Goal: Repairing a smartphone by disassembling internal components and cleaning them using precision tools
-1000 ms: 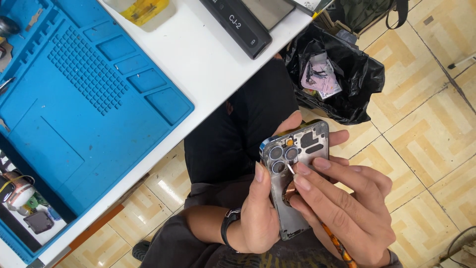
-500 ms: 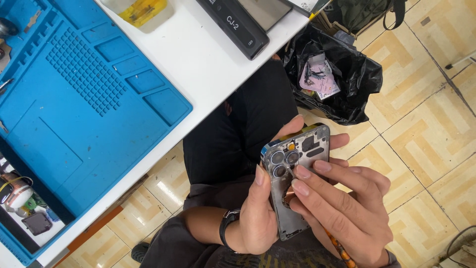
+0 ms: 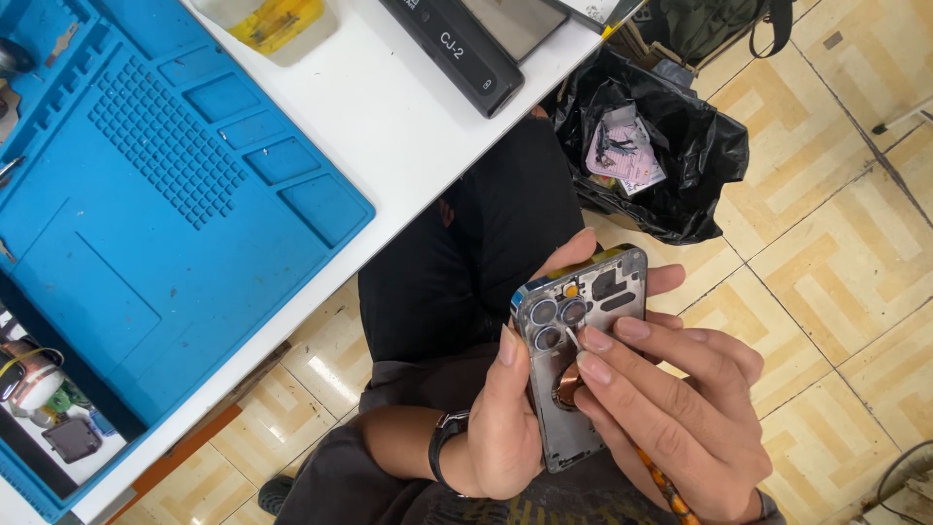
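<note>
The phone housing [image 3: 581,350], a stripped grey frame with three camera rings at its upper end and a copper-coloured coil near its middle, is held over the lap at about 5 o'clock in the view, well apart from the white table [image 3: 408,126]. Largest of all is the blue work mat [image 3: 146,224], spread across the table from 9 to 11 o'clock. A black rubbish bag [image 3: 700,156] with scraps of paper inside is seen on the tiled floor at 1 o'clock. A dark rectangular device [image 3: 457,49] lies at the table's edge at 12 o'clock, and a yellowish container [image 3: 267,24] sits just to its left. The left hand [image 3: 510,428] is wrapped around the housing from the 9 o'clock side, thumb pressed along its edge, fingers closed behind it. The right hand [image 3: 680,418] is curled at 3 o'clock, its fingertips [image 3: 595,338] pinched on a thin tool touching the housing beside the camera rings. A black wristwatch [image 3: 442,447] is worn on the left wrist.
</note>
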